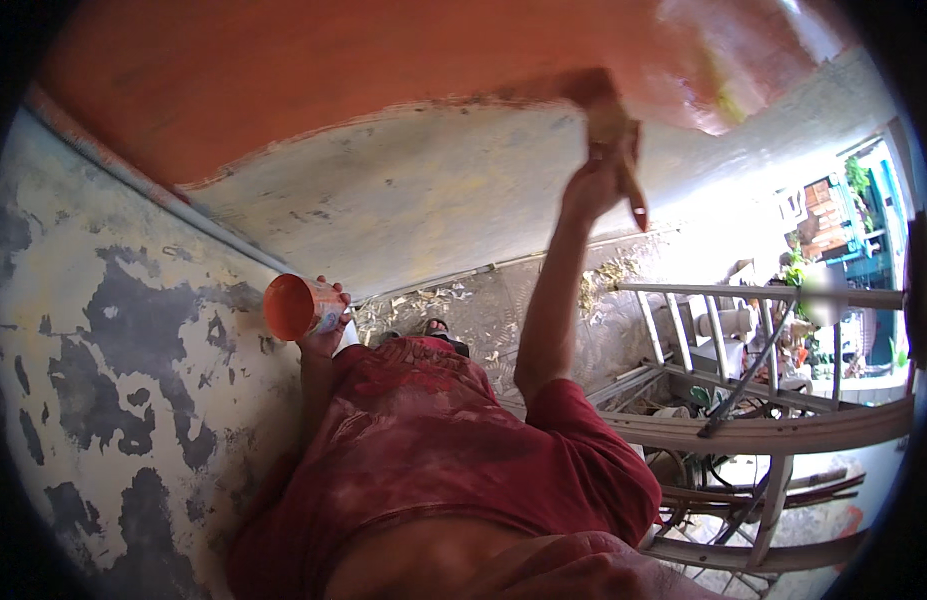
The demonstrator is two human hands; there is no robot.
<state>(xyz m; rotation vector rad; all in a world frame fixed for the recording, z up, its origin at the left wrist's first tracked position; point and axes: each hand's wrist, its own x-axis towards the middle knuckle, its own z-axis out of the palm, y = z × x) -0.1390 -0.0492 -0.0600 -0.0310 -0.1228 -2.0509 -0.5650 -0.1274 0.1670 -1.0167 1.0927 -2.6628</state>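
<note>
My left hand [326, 330] is closed around a cylindrical paint can [289, 306], tipped toward me and showing orange paint inside. My raised right hand [598, 180] grips a paintbrush [603, 100], blurred by motion, whose head is at the wall along the ragged lower edge of the orange paint [363, 70]. Its handle angles down past my fingers. Below that edge the wall [403, 170] is pale and mottled.
A peeling grey-and-white wall [113, 380] is on my left, with a pipe [163, 200] along the corner. A metal ladder [733, 420] stands close at my right, with assorted clutter [743, 320] behind it. My sandalled foot [435, 328] is on a littered floor [513, 320].
</note>
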